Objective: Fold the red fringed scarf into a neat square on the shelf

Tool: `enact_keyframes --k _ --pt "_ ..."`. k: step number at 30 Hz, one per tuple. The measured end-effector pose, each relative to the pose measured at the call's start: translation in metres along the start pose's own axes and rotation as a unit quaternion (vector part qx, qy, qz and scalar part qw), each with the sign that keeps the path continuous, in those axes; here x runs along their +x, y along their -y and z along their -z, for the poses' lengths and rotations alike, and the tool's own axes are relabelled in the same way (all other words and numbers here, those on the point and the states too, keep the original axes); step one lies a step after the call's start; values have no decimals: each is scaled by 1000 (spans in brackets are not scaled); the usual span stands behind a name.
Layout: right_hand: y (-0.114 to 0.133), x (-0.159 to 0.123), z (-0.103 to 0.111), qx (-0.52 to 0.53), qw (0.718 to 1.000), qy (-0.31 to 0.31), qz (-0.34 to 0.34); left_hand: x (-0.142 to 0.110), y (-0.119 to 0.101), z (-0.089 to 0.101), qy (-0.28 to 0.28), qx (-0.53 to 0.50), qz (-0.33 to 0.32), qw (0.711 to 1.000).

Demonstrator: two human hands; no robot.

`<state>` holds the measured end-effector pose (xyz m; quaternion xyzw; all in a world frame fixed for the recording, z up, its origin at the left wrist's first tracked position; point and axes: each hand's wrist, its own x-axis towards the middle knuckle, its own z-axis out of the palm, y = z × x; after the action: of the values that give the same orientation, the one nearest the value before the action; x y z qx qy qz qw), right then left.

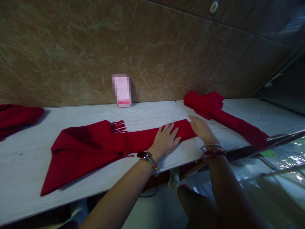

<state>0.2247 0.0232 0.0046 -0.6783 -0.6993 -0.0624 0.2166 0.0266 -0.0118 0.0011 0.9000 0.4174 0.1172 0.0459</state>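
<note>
The red scarf (83,149) lies on the worktop (95,113), wide at left, folded narrow at right, fringe visible. Left hand (165,140): fingers spread, pressing it. Right hand (201,127): partly open, at its right end.

The left hand (165,139) lies flat on the red scarf (145,141); the right hand (200,126) touches its right end. A pink phone (123,90) leans on the wall (152,51). Another scarf (218,109) lies right of them on the board (152,111).
</note>
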Motion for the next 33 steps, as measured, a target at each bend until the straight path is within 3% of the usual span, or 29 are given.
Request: enact_keyframes --k 3,7,11,15,19,25,30,33 --pt "12 4 4 32 997 -49 46 -1 0 -1 -16 1 -1 1000" --pt "27 4 -3 38 996 31 77 -3 -2 -1 -21 2 25 999" --pt "17 1 -13 -18 998 54 29 -4 -1 -1 -3 8 22 1000" --pt "3 1 -8 -40 999 -6 19 -3 -1 0 5 7 19 1000" --pt "12 -1 6 -8 995 -89 43 -3 -2 1 -9 -6 23 1000" --pt "26 -13 -1 51 988 72 130 -5 -4 2 -8 -14 58 998" --pt "15 -17 -19 13 992 72 102 -4 -3 0 9 -14 50 999" --pt "12 -14 -18 -16 995 77 60 -4 -3 -1 8 -17 50 999"
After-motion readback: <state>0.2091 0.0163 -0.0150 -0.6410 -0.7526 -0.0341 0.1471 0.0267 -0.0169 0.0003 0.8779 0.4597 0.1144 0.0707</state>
